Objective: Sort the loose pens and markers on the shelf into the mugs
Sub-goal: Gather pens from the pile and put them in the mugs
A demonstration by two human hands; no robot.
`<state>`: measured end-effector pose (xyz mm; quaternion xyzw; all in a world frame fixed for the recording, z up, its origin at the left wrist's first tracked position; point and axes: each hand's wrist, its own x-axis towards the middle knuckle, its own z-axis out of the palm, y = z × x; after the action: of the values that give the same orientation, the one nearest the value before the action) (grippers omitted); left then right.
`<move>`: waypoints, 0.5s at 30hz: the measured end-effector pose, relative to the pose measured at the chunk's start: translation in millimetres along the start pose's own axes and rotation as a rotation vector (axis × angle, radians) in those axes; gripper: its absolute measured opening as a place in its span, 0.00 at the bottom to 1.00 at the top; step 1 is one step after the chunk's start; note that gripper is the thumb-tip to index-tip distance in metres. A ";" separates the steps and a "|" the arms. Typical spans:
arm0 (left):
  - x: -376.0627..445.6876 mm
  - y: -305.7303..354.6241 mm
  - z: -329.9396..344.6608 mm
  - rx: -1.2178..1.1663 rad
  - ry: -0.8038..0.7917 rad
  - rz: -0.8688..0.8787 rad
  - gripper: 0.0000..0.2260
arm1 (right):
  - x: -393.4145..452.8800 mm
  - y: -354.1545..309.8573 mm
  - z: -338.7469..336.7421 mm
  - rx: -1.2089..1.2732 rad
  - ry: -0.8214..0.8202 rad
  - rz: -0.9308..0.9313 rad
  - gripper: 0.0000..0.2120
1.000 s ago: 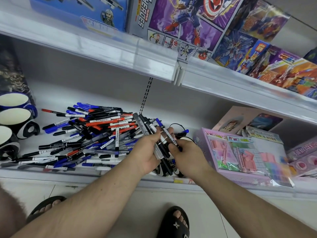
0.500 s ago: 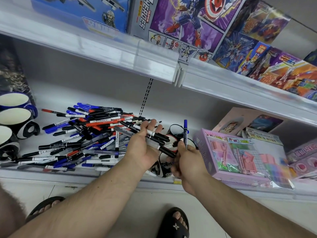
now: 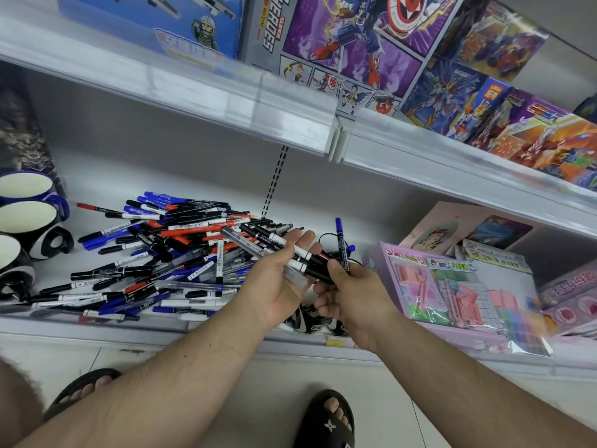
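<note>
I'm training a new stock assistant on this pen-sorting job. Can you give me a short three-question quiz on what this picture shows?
1. True or false: the right hand holds a blue-capped pen upright.
2. What does the left hand carry?
A. one red pen
B. a bundle of black markers
C. a mug
3. Fill in: the three open mugs stand at the ____ end of the shelf, beside the loose pile of pens.

Key
1. True.
2. B: several black markers lie across its palm and fingers.
3. Left.
</note>
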<state>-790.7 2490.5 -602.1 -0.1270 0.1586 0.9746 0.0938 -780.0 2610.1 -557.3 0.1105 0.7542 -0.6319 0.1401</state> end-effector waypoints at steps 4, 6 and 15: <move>-0.5 -4.1 1.8 0.030 -0.011 -0.010 0.10 | 2.0 1.5 -2.1 -0.011 0.061 -0.037 0.11; 0.5 -4.6 4.0 0.030 0.011 0.011 0.10 | 2.0 0.6 -3.9 -0.006 0.089 -0.070 0.10; 15.4 27.1 -13.8 0.027 0.356 0.164 0.10 | 31.7 -6.5 -68.8 -0.082 0.275 -0.047 0.06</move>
<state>-808.4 2462.8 -611.4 -0.2827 0.1954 0.9390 -0.0137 -816.8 2676.3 -551.3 0.1725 0.7940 -0.5824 0.0249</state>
